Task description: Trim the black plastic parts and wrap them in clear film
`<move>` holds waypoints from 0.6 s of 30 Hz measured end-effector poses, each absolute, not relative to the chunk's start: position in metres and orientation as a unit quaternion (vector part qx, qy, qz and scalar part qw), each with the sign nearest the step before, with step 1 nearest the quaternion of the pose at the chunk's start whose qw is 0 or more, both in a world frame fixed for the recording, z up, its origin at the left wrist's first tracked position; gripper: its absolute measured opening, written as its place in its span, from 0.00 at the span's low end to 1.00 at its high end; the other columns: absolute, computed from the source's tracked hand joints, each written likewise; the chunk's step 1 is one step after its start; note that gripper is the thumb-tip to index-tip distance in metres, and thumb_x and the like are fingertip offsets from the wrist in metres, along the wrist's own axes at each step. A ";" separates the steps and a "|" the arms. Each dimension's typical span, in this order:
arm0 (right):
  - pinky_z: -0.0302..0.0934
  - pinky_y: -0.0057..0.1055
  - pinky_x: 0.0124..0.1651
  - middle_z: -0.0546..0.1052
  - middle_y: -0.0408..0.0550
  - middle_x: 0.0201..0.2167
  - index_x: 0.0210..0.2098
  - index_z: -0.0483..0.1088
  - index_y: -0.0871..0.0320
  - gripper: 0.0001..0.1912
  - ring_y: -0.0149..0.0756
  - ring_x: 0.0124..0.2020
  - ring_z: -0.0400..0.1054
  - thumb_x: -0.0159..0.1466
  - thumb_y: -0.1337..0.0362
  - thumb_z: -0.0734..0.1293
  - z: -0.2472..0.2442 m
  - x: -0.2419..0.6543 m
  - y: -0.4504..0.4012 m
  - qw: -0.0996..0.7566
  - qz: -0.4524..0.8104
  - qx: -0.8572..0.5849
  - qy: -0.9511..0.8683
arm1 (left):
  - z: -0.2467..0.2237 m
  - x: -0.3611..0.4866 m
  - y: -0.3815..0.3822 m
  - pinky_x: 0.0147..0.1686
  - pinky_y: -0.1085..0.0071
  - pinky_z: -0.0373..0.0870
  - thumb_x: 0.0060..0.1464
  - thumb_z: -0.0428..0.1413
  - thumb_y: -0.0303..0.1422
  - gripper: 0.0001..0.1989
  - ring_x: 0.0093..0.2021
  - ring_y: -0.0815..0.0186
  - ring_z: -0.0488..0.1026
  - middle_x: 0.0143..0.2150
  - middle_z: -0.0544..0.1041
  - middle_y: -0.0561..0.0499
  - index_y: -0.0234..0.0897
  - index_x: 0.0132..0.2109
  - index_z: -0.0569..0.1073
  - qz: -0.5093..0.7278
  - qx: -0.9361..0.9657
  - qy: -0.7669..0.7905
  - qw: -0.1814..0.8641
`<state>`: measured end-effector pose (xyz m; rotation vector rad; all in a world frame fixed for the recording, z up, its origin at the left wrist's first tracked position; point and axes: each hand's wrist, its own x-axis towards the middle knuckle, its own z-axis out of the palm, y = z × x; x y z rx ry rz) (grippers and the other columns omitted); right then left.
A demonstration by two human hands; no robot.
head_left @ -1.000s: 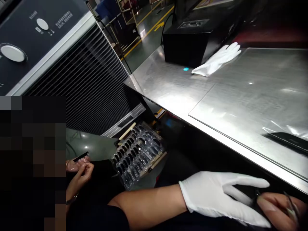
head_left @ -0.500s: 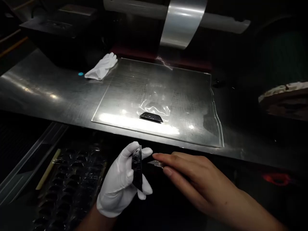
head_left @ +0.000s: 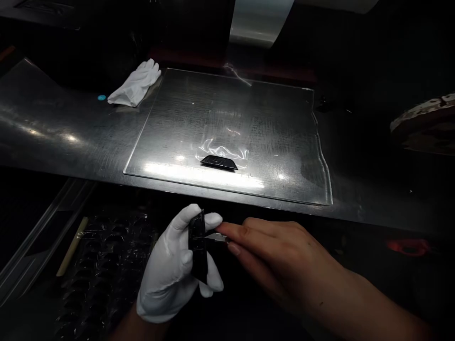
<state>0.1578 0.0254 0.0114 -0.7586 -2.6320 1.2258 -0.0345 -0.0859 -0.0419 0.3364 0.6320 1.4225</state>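
Note:
My left hand (head_left: 167,270), in a white glove, grips a black plastic part (head_left: 198,246) on edge between thumb and fingers, below the table's front edge. My bare right hand (head_left: 280,251) pinches a small pointed blade (head_left: 217,237) between thumb and forefinger. The blade's tip reaches the right side of the held part; whether it touches is hard to make out. A similar black trapezoid part (head_left: 219,162) lies on a clear sheet (head_left: 284,128) on the metal table, beside crinkled clear film (head_left: 225,149).
A white glove (head_left: 137,84) and a blue dot sticker (head_left: 101,98) are on the table (head_left: 88,128) at the left. Below left stands a clear moulded tray (head_left: 106,265) with several pockets. A red object (head_left: 408,246) lies at the right, in shadow.
My right hand has moved left, bringing the blade up to the black part. The left hand still holds that part, and the whole view has shifted slightly.

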 end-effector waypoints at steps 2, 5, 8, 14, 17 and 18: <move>0.60 0.29 0.34 0.76 0.41 0.39 0.67 0.67 0.48 0.20 0.29 0.33 0.68 0.78 0.65 0.61 0.012 0.158 0.026 0.059 0.410 -0.246 -0.876 | -0.041 -0.035 -0.085 0.27 0.82 0.78 0.66 0.61 0.36 0.21 0.32 0.73 0.83 0.63 0.79 0.55 0.54 0.64 0.72 0.637 0.148 0.292 0.697; 0.59 0.28 0.32 0.75 0.40 0.38 0.67 0.67 0.48 0.20 0.28 0.31 0.67 0.78 0.65 0.61 0.014 0.159 0.027 0.062 0.412 -0.242 -0.876 | -0.041 -0.035 -0.086 0.27 0.82 0.78 0.65 0.62 0.36 0.21 0.32 0.73 0.83 0.62 0.80 0.55 0.54 0.64 0.72 0.636 0.143 0.296 0.699; 0.58 0.27 0.31 0.75 0.39 0.37 0.67 0.67 0.47 0.20 0.26 0.30 0.67 0.78 0.65 0.61 0.016 0.160 0.027 0.057 0.417 -0.239 -0.875 | -0.042 -0.034 -0.088 0.26 0.82 0.78 0.65 0.62 0.36 0.22 0.31 0.73 0.83 0.62 0.80 0.54 0.54 0.64 0.72 0.638 0.139 0.295 0.697; 0.58 0.27 0.31 0.75 0.40 0.36 0.67 0.68 0.46 0.20 0.27 0.30 0.67 0.78 0.64 0.61 0.021 0.163 0.028 0.031 0.421 -0.245 -0.873 | -0.042 -0.031 -0.090 0.25 0.81 0.78 0.65 0.62 0.36 0.22 0.30 0.72 0.83 0.62 0.80 0.52 0.55 0.63 0.72 0.628 0.129 0.312 0.701; 0.59 0.26 0.33 0.77 0.40 0.37 0.67 0.68 0.45 0.20 0.27 0.32 0.70 0.78 0.65 0.61 0.023 0.165 0.025 0.015 0.438 -0.240 -0.866 | -0.043 -0.030 -0.090 0.25 0.81 0.78 0.64 0.63 0.35 0.22 0.30 0.71 0.83 0.61 0.80 0.51 0.55 0.62 0.73 0.629 0.115 0.309 0.704; 0.60 0.26 0.33 0.77 0.39 0.38 0.66 0.68 0.44 0.20 0.27 0.32 0.70 0.77 0.65 0.62 0.023 0.165 0.024 0.008 0.443 -0.240 -0.864 | -0.044 -0.030 -0.090 0.25 0.81 0.78 0.64 0.63 0.35 0.21 0.30 0.71 0.83 0.61 0.81 0.52 0.55 0.62 0.74 0.630 0.113 0.311 0.702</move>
